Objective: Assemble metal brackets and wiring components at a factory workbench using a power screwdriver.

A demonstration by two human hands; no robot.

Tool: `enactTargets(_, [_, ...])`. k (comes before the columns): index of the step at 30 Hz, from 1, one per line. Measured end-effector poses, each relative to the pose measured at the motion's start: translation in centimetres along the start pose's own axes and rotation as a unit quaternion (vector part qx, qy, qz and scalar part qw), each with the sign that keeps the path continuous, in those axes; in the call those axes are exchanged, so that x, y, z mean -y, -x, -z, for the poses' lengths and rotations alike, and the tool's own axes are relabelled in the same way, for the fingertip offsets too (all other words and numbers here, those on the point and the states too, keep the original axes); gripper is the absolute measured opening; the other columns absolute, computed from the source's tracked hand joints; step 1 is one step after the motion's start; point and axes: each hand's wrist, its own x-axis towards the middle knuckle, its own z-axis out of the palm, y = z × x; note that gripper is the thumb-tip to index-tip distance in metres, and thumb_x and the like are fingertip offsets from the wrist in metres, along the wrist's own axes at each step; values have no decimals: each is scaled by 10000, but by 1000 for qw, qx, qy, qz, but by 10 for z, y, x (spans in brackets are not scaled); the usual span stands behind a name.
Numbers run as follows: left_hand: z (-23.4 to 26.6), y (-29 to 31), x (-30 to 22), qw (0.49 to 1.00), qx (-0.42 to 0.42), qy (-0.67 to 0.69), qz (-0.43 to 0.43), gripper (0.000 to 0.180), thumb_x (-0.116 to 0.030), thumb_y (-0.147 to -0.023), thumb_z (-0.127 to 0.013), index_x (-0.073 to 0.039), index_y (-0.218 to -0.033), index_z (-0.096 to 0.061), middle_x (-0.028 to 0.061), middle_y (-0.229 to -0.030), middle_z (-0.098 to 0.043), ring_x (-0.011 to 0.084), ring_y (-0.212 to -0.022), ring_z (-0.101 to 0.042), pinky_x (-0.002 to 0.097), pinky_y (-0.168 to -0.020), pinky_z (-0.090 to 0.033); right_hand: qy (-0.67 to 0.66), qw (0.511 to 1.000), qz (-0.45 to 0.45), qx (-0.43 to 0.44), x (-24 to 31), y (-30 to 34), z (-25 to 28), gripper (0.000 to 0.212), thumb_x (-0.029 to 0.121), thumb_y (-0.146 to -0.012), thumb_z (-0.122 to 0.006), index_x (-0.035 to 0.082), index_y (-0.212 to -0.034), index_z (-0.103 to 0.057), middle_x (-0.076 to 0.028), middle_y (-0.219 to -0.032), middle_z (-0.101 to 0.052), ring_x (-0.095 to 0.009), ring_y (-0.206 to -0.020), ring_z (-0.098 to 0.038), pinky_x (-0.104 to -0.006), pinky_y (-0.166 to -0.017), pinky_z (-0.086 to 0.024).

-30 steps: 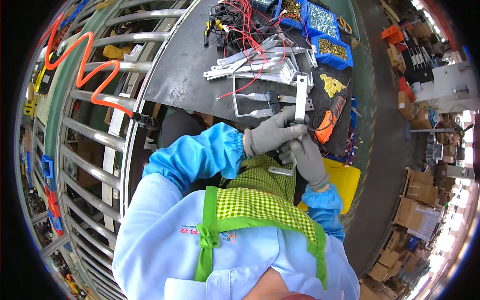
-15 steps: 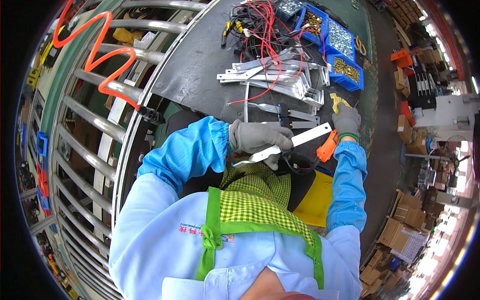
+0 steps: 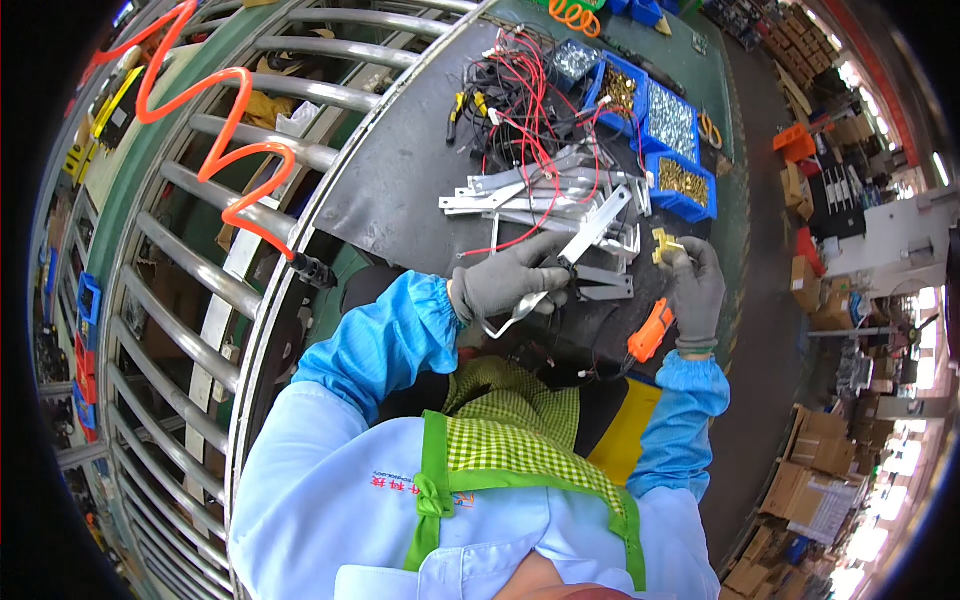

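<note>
My left hand (image 3: 510, 277), in a grey glove, is closed around a flat white metal bracket (image 3: 598, 222) with a bent lower end. The bracket slants up and to the right, over a pile of similar brackets (image 3: 500, 200). My right hand (image 3: 699, 298), also gloved, pinches a small yellow piece (image 3: 663, 247) whose kind I cannot make out. An orange handheld tool (image 3: 651, 331) lies just left of my right wrist. Two light metal strips (image 3: 606, 285) rest on the table beside my left fingertips.
Black and red wires (image 3: 525, 100) are heaped beyond the brackets. Blue bins of brass-coloured screws (image 3: 683, 183) and silver hardware (image 3: 670, 122) line the right. A metal roller conveyor (image 3: 205, 275) runs along the left, with a coiled orange hose (image 3: 235, 120) above it.
The white bracket has swung to a steeper slant in my left hand. My right hand now shows its fingers pinching the yellow piece. The whole view has shifted a little.
</note>
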Motion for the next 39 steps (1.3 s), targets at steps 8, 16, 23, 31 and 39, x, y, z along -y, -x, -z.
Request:
enactTargets(8, [-4, 2, -6, 993, 37, -110, -23, 414, -101, -936, -604, -21, -1306, -436, 102, -1021, -644, 151, -886, -670, 272, -740, -565, -179, 981, 21, 76, 55, 61, -51, 212, 86, -970, -563, -11, -1156, -532, -94, -975, -610, -139, -783, -650, -259, -682, -545])
enactTargets(16, [-2, 6, -5, 990, 61, -129, -18, 417, -74, -906, -608, -18, -1280, -433, 115, -985, -669, 149, -852, -671, 269, -729, -555, -135, 989, 38, 40, 51, 70, -74, 199, 69, -942, -587, -12, -1123, -561, -105, -954, -632, -149, -764, -654, -279, -679, -539])
enactTargets(23, [-1, 10, -6, 986, 45, -155, -29, 401, -97, -846, -632, -28, -1212, -486, 96, -912, -671, 144, -803, -671, 275, -697, -559, 12, 995, 84, 56, 46, 71, -78, 167, 72, -874, -627, 7, -1028, -628, -137, -901, -674, -241, -789, -670, -343, -714, -528])
enactTargets(31, [3, 10, -7, 974, 61, -215, -48, 416, -77, -844, -617, -20, -1229, -470, 90, -902, -641, 134, -747, -631, 268, -648, -524, 122, 962, 190, 157, 72, 66, -66, 208, 48, -846, -638, 38, -1051, -669, -137, -999, -649, -303, -898, -648, -384, -766, -521])
enactTargets(39, [1, 13, -14, 972, 96, -207, -55, 420, -91, -846, -616, -35, -1246, -500, 91, -907, -657, 131, -695, -632, 258, -571, -523, 230, 920, 231, 216, 79, 47, -52, 272, 100, -815, -692, 141, -1083, -664, -79, -1078, -564, -301, -950, -634, -405, -748, -542])
